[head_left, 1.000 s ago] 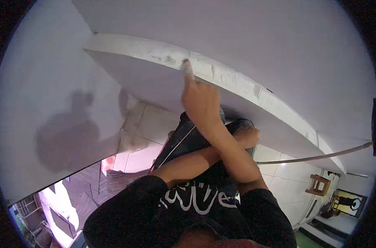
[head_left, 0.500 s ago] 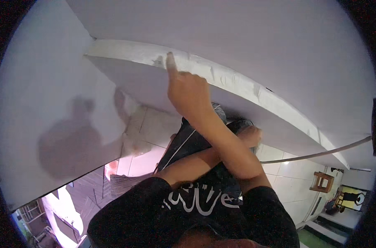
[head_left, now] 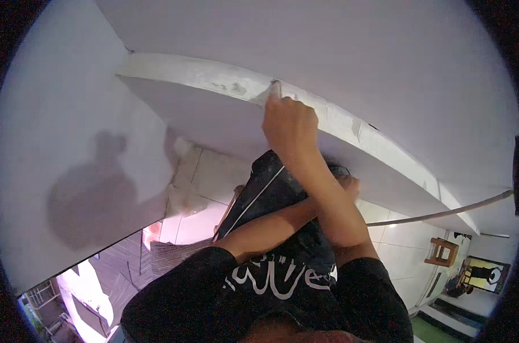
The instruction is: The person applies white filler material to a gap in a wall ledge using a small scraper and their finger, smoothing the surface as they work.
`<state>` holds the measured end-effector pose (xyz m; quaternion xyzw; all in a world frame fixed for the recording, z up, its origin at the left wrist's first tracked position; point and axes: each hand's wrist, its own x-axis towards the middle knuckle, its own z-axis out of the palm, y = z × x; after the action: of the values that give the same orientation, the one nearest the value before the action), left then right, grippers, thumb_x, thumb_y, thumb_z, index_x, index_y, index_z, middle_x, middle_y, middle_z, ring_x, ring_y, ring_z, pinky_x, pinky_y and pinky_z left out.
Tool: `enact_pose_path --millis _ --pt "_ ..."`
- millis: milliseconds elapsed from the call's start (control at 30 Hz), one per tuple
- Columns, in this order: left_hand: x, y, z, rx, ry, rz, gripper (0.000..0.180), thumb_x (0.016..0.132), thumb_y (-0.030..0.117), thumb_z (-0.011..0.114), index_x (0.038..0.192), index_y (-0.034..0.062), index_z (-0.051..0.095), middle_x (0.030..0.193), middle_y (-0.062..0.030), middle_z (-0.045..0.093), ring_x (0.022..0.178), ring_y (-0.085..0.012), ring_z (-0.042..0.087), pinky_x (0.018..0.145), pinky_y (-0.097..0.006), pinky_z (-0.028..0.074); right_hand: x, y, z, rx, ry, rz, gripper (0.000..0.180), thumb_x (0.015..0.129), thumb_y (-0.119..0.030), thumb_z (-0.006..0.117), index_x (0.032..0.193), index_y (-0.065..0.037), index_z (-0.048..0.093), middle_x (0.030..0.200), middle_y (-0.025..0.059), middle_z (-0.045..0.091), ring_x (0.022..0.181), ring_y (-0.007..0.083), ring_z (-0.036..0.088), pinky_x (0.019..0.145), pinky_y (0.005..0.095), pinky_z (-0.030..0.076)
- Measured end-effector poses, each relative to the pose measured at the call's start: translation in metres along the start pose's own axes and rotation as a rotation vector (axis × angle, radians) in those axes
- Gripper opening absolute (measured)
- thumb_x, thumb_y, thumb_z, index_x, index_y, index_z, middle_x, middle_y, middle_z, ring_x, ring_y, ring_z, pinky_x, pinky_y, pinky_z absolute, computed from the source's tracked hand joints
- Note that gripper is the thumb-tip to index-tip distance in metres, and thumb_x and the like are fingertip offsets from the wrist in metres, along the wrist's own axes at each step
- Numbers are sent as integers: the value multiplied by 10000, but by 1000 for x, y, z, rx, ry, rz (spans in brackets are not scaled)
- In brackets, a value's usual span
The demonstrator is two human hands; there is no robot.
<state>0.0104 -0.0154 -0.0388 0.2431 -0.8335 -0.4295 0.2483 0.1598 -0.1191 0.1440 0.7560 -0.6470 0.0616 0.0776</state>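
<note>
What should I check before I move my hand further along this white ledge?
1. Right hand in contact with the ledge edge: ok, its tip touches the edge.
2. What the grip holds: cannot tell; only a pale tip shows, either a finger or a small tool.
3. Edge surface left of the hand: not ok, uneven grey marks show.
4. Left hand free: cannot tell, mostly hidden behind the right forearm.
5. Footing on the tiled floor: cannot tell, feet hidden.

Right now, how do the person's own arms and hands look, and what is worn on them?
Both forearms are bare, with no gloves, watch or rings visible. The right hand and left hand are uncovered. Short black sleeves end near the elbows, part of a black shirt with white lettering.
</note>
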Motion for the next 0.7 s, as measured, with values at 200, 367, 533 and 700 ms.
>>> enact_pose_path --millis 200,367,533,700 --pt "4 0 2 9 36 23 245 901 200 547 865 -23 640 885 -265 662 849 -424 661 790 -530 509 -1 16 -9 74 -14 39 397 873 -97 535 1244 13 625 759 214 689 710 371 711 625 475 571" --pt "3 -3 1 19 57 42 242 899 202 548 859 -21 633 880 -261 656 847 -420 655 789 -527 502 20 -11 9 115 -2 -140 503 856 -90 543 1355 -33 580 741 197 685 701 364 710 619 474 570" --pt "3 -11 0 41 101 54 239 897 203 548 853 -19 625 874 -257 649 845 -415 648 788 -524 495 28 -5 19 94 116 -137 524 842 -99 551 1364 -65 594 677 165 672 619 333 697 556 438 561" --pt "7 -16 2 37 133 78 237 895 205 549 847 -17 618 869 -253 642 842 -411 642 787 -521 489 11 20 11 75 63 -50 457 864 -96 536 1309 -50 632 712 192 686 655 370 703 600 467 571"
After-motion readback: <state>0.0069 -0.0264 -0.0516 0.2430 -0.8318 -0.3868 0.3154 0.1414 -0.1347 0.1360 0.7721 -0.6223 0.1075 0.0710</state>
